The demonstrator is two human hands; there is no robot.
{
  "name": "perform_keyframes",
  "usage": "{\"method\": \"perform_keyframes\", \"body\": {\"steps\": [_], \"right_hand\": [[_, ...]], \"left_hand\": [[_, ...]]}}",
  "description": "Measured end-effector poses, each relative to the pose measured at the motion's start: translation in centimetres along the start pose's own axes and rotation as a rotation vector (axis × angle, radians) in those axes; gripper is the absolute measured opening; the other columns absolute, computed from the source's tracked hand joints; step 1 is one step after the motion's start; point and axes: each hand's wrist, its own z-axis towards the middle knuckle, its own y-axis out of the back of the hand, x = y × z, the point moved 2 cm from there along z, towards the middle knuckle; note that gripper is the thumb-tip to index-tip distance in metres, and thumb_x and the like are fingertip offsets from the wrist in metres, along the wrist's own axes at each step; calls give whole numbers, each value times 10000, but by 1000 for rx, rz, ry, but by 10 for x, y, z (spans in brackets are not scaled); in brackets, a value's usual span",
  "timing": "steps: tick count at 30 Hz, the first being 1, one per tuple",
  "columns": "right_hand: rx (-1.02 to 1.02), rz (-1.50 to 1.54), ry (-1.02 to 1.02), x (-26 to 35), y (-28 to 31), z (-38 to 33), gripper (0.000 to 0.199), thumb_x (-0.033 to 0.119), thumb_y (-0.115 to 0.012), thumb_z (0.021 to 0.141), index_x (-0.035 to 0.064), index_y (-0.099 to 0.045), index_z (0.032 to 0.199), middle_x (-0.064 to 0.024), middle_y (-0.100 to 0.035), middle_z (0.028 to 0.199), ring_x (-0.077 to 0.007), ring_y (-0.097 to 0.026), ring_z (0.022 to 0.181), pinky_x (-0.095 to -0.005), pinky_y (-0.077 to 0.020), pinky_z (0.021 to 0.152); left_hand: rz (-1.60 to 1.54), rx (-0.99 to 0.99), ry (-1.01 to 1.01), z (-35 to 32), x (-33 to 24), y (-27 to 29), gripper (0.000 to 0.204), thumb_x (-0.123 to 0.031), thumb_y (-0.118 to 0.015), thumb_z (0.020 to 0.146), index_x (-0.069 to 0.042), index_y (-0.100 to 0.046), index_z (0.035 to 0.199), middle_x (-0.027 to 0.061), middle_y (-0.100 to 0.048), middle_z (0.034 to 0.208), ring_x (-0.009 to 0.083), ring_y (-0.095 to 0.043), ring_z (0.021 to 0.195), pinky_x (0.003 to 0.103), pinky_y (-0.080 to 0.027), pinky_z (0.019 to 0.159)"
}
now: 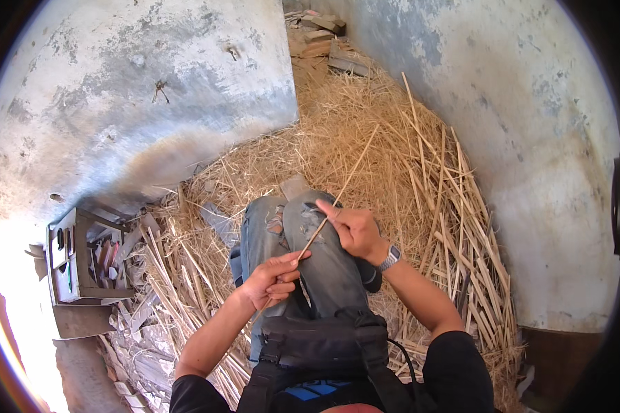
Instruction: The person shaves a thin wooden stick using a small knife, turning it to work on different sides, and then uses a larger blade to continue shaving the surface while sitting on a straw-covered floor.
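A long, thin cane-like strip [357, 165] slants across my lap, its far end up over the straw and its near end below my left hand. My left hand [272, 279] pinches it between thumb and fingertips, above my left thigh. Farther up the strip, over the right knee, my right hand [355, 230] is closed around it, one digit stretched out along it. Between the hands the strip looks browner and a little thicker. Part of the right-hand grip is hidden by the fingers. My worn jeans [320, 272] lie under both hands.
Long split sticks [455, 241] lie heaped on the right, and more sticks [186, 275] on the left. Straw [351, 103] covers the floor ahead. A small wooden cabinet [83, 255] holding odds and ends stands at left. Stained walls [207, 69] rise close by; bricks [320, 31] lie far back.
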Motion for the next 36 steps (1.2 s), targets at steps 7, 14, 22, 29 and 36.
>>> {"method": "perform_keyframes", "body": {"steps": [7,14,22,29,36], "right_hand": [[335,313,-164,12,14,-6,386,26,-605,953,70,-676,1330,-114,-677,723,-126,-557,554,-313,-451,548],[-116,883,-536,2,24,-23,175,96,-661,977,44,-769,1104,-21,-636,684,-29,-512,583,-242,-406,537],[26,145,-351,36,7,-6,257,182,-783,895,8,-648,764,-86,-524,543,-121,-466,486,-313,-384,485],[213,188,-181,55,25,-9,161,149,-767,861,40,-666,800,-139,-602,632,-246,-570,500,-344,-440,496],[-497,-57,-225,-18,71,20,317,172,-636,1007,28,-670,1288,-72,-594,636,-93,-504,536,-296,-403,505]], "left_hand": [[39,-5,-23,-2,3,-3,365,-144,-449,1098,-91,-497,1456,-39,-355,684,23,-285,431,192,-208,365],[359,-153,-214,1,5,-20,393,-143,-473,1095,-76,-510,1480,-65,-310,634,28,-268,453,216,-207,409],[798,-286,-482,11,13,-19,402,-143,-541,1078,-11,-540,1457,-76,-439,658,12,-365,529,216,-283,475],[749,-355,-482,6,1,-11,406,-118,-562,1058,-25,-552,1453,-20,-594,716,22,-478,585,212,-401,523],[1237,-654,-670,-11,9,-18,347,-120,-653,1001,28,-646,1315,128,-751,1161,44,-614,898,241,-529,789]]}}
